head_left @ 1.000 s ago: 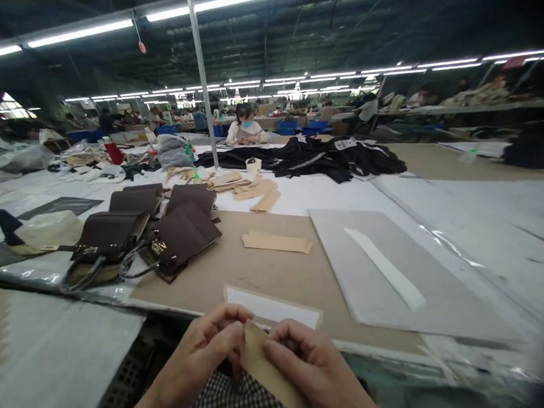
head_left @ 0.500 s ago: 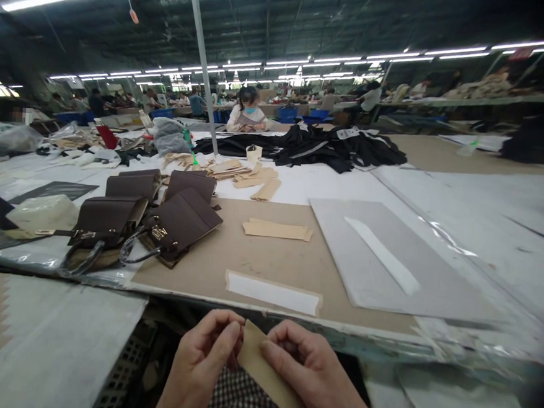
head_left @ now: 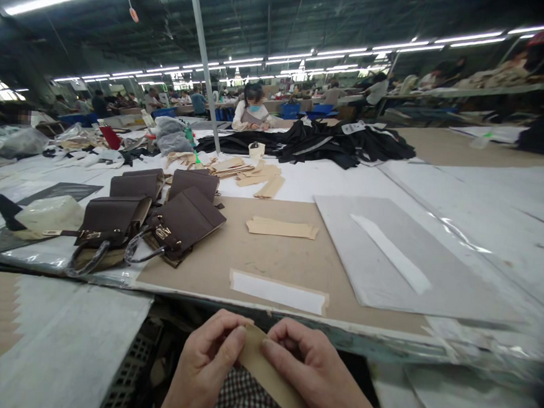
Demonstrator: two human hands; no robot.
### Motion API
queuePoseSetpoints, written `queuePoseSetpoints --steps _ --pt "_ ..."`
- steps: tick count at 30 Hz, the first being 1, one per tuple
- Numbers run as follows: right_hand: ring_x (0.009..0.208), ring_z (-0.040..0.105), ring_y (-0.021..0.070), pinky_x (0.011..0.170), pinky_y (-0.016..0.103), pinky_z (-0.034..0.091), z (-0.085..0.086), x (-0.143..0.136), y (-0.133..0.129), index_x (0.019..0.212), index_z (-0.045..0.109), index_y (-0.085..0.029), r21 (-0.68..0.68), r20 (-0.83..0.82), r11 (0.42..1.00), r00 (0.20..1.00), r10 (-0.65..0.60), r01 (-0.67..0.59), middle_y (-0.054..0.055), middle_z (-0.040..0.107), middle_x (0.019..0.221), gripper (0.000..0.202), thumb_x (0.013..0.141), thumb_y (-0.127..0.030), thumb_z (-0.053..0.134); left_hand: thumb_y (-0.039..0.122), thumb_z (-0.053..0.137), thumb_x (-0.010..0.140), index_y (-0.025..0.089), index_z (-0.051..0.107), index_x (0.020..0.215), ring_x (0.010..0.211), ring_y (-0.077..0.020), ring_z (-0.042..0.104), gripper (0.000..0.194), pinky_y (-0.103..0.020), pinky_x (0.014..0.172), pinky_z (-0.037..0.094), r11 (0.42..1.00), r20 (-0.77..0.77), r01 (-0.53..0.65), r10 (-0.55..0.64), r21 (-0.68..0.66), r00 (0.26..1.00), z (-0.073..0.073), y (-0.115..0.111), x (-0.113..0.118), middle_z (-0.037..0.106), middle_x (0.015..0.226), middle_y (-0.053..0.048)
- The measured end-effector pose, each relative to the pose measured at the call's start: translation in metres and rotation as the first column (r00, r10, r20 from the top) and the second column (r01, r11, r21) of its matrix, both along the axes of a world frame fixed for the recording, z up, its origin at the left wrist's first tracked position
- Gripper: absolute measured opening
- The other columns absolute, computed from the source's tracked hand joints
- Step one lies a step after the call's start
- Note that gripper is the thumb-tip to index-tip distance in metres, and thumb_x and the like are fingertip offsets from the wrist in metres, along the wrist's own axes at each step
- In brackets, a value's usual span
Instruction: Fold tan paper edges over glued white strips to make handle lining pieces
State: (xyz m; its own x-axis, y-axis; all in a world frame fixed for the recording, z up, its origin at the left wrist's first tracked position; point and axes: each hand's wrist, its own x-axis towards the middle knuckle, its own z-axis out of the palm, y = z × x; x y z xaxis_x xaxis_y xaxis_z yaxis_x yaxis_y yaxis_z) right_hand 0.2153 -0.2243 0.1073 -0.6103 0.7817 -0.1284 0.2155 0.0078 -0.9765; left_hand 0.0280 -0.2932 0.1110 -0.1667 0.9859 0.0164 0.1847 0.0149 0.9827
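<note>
Between my two hands, below the table's front edge, is a tan strip (head_left: 271,378). My left hand (head_left: 209,361) pinches its upper left end between thumb and fingers. My right hand (head_left: 311,368) grips its right side, thumb on top, and the strip runs down under that palm. Just beyond the hands lies a white strip with a tan border (head_left: 279,293). Farther back, a small stack of tan strips (head_left: 282,228) rests on the brown board (head_left: 277,259). A long white strip (head_left: 390,252) lies on a grey sheet (head_left: 440,265) to the right.
Dark brown handbags (head_left: 187,223) sit at the left, near a translucent block (head_left: 50,214). Loose tan pieces (head_left: 262,177) and black fabric (head_left: 346,144) lie farther back. A post (head_left: 205,62) rises there, and a person (head_left: 253,111) sits across the table.
My left fingers have closed on the strip's end, their tips nearer to it. The view has shifted slightly, so the table's contents appear a little to the right.
</note>
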Motion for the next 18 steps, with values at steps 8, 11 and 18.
queuePoseSetpoints --steps 8,11,18 --pt "0.065 0.048 0.0137 0.058 0.024 0.035 -0.002 -0.001 0.003 0.083 0.064 -0.018 0.040 0.004 0.999 1.000 0.018 -0.018 -0.001 0.057 0.069 0.036 0.096 -0.051 0.059 0.042 0.063 0.093 0.023 0.075 0.092 0.081 -0.0187 0.063 0.022 -0.025 0.071 0.046 0.993 -0.038 -0.080 0.083 0.086 0.996 -0.004 0.003 0.011 0.069 0.089 -0.004" --pt "0.066 0.048 0.0139 0.059 0.024 0.036 -0.003 -0.001 0.003 0.083 0.064 -0.018 0.047 0.004 0.999 1.000 0.016 -0.016 -0.001 0.057 0.069 0.036 0.096 -0.051 0.060 0.041 0.062 0.094 0.023 0.074 0.088 0.078 -0.0184 0.061 0.023 -0.026 0.070 0.044 0.993 -0.041 -0.093 0.096 0.074 0.994 -0.006 0.005 0.013 0.067 0.085 -0.003" --pt "0.068 0.048 0.0148 0.060 0.024 0.038 -0.006 -0.001 0.004 0.088 0.065 -0.019 0.022 0.030 0.992 0.992 0.120 -0.120 0.000 0.057 0.073 0.043 0.097 -0.059 0.054 0.043 0.064 0.091 0.019 0.062 0.069 0.065 -0.0138 0.045 0.033 -0.025 0.061 0.037 0.988 0.136 -0.145 0.151 -0.056 0.979 -0.017 0.007 0.011 0.050 0.067 0.001"
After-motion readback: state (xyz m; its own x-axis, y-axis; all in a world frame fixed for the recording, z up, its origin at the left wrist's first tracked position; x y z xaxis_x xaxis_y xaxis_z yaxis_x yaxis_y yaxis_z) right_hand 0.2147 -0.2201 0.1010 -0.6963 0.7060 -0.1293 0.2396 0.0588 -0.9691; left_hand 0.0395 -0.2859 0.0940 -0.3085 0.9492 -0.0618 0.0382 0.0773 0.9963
